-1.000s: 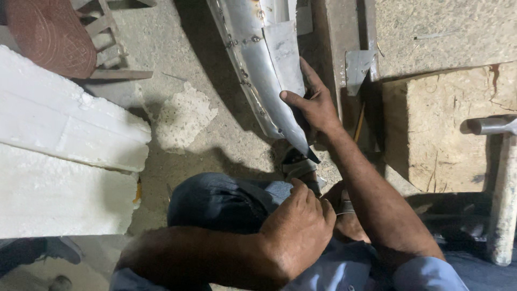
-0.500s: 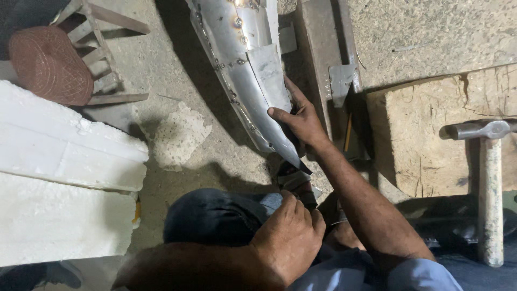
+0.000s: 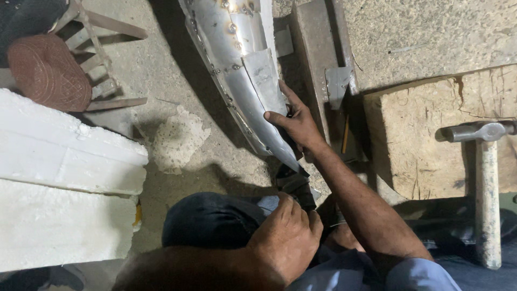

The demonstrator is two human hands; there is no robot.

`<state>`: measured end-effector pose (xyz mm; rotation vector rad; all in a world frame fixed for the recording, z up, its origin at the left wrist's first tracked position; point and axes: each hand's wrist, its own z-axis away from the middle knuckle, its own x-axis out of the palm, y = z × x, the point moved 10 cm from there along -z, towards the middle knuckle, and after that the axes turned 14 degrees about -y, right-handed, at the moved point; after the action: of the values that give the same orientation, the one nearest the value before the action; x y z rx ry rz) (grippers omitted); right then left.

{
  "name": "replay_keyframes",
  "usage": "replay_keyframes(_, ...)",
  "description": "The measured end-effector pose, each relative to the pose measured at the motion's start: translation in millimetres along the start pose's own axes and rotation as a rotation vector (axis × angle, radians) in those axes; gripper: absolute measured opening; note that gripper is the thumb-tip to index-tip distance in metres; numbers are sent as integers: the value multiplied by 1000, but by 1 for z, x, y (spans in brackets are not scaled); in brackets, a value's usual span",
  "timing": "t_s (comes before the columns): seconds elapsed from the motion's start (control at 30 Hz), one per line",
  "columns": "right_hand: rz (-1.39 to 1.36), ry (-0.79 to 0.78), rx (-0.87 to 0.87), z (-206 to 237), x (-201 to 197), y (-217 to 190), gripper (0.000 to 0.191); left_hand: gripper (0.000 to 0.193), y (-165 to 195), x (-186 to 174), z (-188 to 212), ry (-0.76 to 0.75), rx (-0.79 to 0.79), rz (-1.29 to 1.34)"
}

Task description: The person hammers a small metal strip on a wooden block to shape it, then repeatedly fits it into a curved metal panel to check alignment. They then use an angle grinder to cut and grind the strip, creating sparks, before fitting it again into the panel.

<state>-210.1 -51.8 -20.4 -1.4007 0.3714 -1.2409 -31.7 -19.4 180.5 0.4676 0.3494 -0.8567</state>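
Observation:
A long curved sheet-metal panel (image 3: 237, 59), silver with a riveted edge, runs from the top centre down toward my knees. My right hand (image 3: 293, 123) grips its lower, narrow end, thumb across the face and fingers behind. My left hand (image 3: 288, 237) is closed low in the frame by my knee, on a dark tool (image 3: 299, 186) whose tip reaches the panel's pointed end; the tool's shape is mostly hidden.
A hammer (image 3: 487, 183) lies on a wooden block (image 3: 420, 140) at the right. A steel beam (image 3: 318, 64) runs beside the panel. White foam slabs (image 3: 59, 183) lie at the left, with a stool and a woven round pad (image 3: 48, 73) at top left. Concrete floor below.
The view has shifted, so everything sits lower and further left in the frame. My right hand stays on the panel's lower end and my left hand stays closed by my knee.

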Motion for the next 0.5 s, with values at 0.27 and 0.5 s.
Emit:
replay_keyframes(0.27, 69, 15, -12, 1, 4, -4, 95, 57, -1, -3, 6, 4, 39, 15)
replay_keyframes(0.5, 75, -25, -43, -1, 4, -9, 96, 56, -1, -6, 11, 22, 20, -34)
